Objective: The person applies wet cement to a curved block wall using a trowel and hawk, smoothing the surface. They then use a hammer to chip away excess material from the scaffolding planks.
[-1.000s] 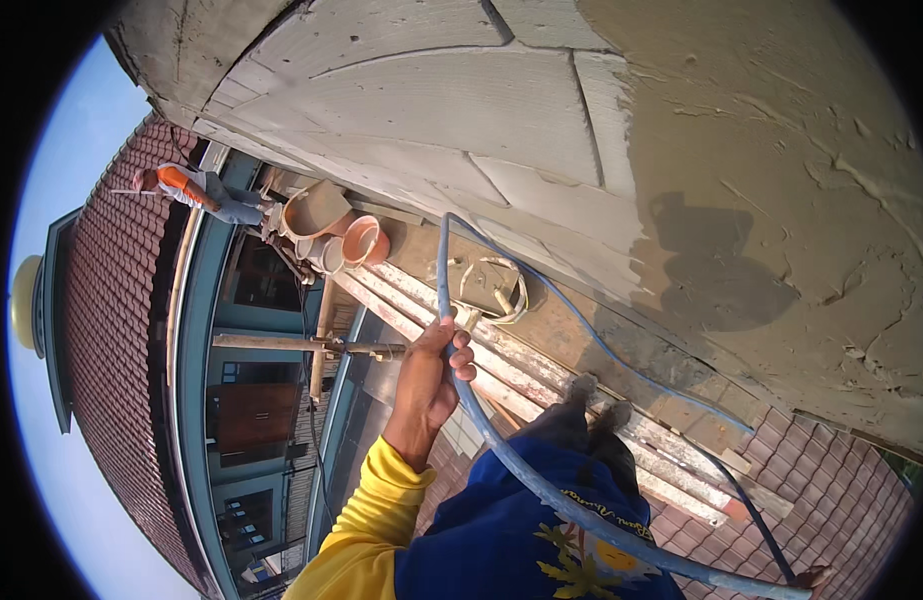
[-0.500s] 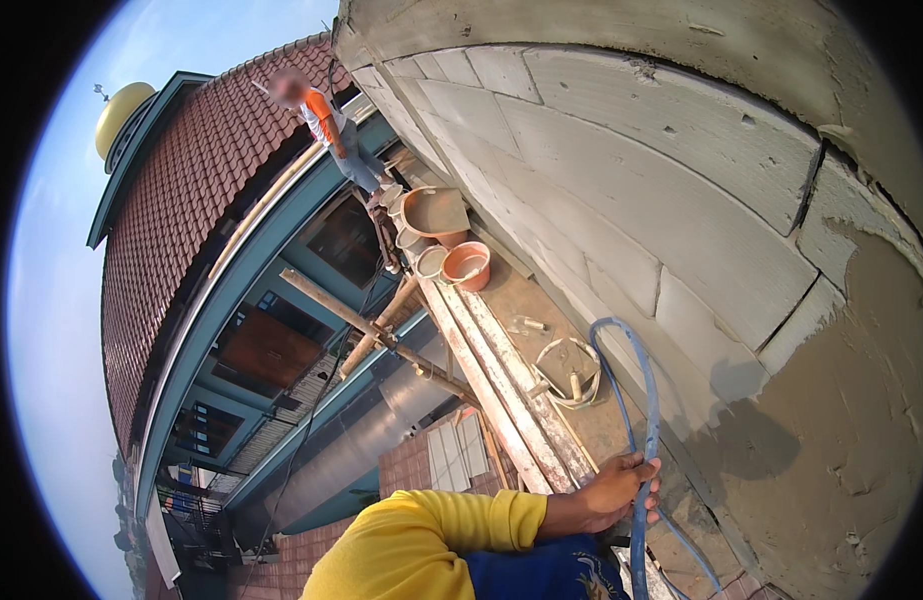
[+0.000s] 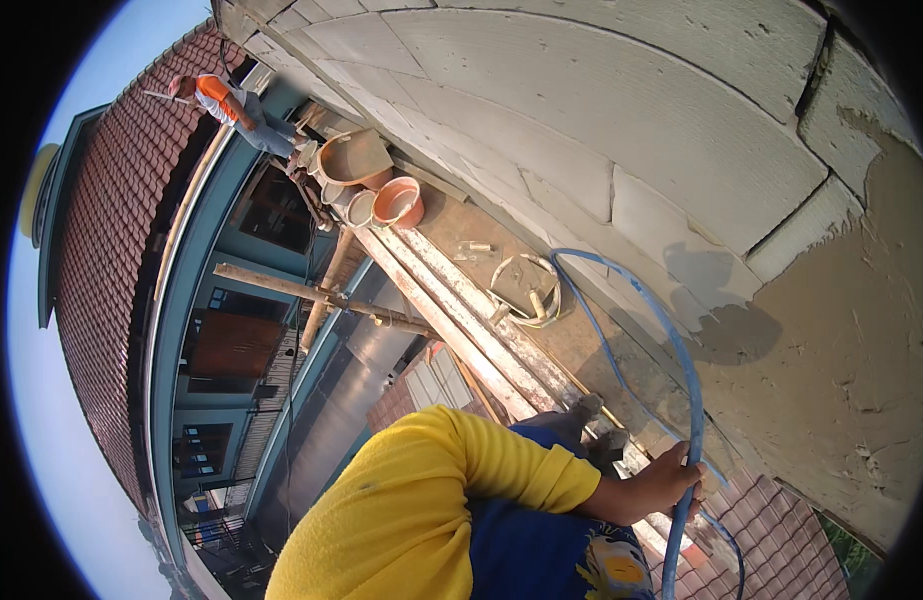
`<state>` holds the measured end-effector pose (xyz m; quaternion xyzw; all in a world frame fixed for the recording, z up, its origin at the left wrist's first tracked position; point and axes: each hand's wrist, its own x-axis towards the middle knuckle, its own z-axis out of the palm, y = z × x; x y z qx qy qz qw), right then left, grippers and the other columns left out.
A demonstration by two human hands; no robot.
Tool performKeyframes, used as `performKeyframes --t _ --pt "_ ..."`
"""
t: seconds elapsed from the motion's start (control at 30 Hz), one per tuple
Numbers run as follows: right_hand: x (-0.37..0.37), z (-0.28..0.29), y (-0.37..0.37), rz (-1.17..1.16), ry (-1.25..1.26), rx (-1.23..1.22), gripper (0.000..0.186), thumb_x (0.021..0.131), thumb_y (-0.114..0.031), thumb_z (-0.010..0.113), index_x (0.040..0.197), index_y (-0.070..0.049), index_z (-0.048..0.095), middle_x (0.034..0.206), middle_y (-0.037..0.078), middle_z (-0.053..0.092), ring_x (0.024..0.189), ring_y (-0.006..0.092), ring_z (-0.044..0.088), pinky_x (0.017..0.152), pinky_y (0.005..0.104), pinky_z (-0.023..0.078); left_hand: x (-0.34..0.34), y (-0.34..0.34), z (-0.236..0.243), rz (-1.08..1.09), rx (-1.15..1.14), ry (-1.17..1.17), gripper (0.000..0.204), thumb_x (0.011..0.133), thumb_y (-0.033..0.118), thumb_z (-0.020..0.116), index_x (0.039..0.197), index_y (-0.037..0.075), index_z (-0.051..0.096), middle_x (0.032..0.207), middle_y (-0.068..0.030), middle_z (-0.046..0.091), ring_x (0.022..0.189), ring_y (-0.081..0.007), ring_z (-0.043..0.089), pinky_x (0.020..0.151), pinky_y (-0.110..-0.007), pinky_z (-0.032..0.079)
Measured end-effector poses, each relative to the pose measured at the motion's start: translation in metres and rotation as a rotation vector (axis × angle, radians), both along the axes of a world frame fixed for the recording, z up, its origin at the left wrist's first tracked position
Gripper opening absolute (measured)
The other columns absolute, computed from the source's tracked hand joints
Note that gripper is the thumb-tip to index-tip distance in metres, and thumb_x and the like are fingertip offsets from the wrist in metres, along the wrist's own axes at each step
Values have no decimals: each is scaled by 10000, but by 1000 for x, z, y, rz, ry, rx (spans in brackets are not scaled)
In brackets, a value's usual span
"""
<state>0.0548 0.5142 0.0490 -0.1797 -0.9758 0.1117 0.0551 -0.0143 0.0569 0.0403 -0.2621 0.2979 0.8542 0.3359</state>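
So the blue hose [image 3: 695, 400] was in front of the block wall [image 3: 541, 120], close to its near end. It arced up from your grip and then bent back down into a thinner-looking stretch along the wall's foot. Your left hand [image 3: 671, 482] was curled snugly around it, fingers closed, with the yellow sleeve [image 3: 401, 510] reaching across your body toward the wall. Can't tell what your right hand was doing, sorry.

The near end of the wall had a big patch of grey-brown plaster [image 3: 831, 350] smeared over the blocks, and a dark shadow [image 3: 731, 330] fell partly across it.

Just out from the wall's foot, near the hose bend, sat a pale-rimmed container [image 3: 524, 285] with a handled tool in it. A small clear bottle [image 3: 475, 246] lay a bit farther along the wall. White-splattered planks [image 3: 471, 330] ran roughly lengthwise with the wall, and your feet [image 3: 586, 410] were by them.

Toward the wall's far end were an orange bucket [image 3: 397, 203] and a bigger tub [image 3: 356, 160], with a co-worker [image 3: 246, 110] in an orange-and-white top past those. Opposite the wall stood a teal building [image 3: 206, 340] with a red-brown tiled roof [image 3: 131, 200].
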Motion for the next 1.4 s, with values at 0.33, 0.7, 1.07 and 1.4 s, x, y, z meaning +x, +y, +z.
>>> performKeyframes --t 0.33,0.7,1.07,1.4 --pt "-98 40 -211 298 -498 -723 674 1118 -463 594 1569 32 520 1345 200 692 1242 292 650 1090 415 496 65 147 -68 -534 -37 495 740 1116 181 506 1627 -56 27 1220 -215 602 1089 -315 646 958 -447 548" --pt "-56 56 -228 393 -280 -235 407 993 -143 755 1387 -57 698 893 176 726 717 314 689 673 420 531 24 35 -174 -1083 -138 915 422 1089 325 661 1307 -36 644 1155 -190 756 1089 -263 735 960 -396 566" --pt "37 135 -152 199 -75 -195 384 852 1 825 1231 -15 766 939 149 748 695 203 698 599 313 507 -14 -151 -323 -578 -1450 376 1094 822 268 875 1638 -84 238 1567 -338 439 1389 -484 541 1135 -491 502" --pt "117 184 -54 245 166 134 303 953 -301 797 1058 -23 735 885 196 741 779 375 706 720 463 565 -58 -40 -243 -672 -1364 929 1175 795 229 920 1726 210 203 1729 -227 238 1557 -479 335 1243 -522 410"
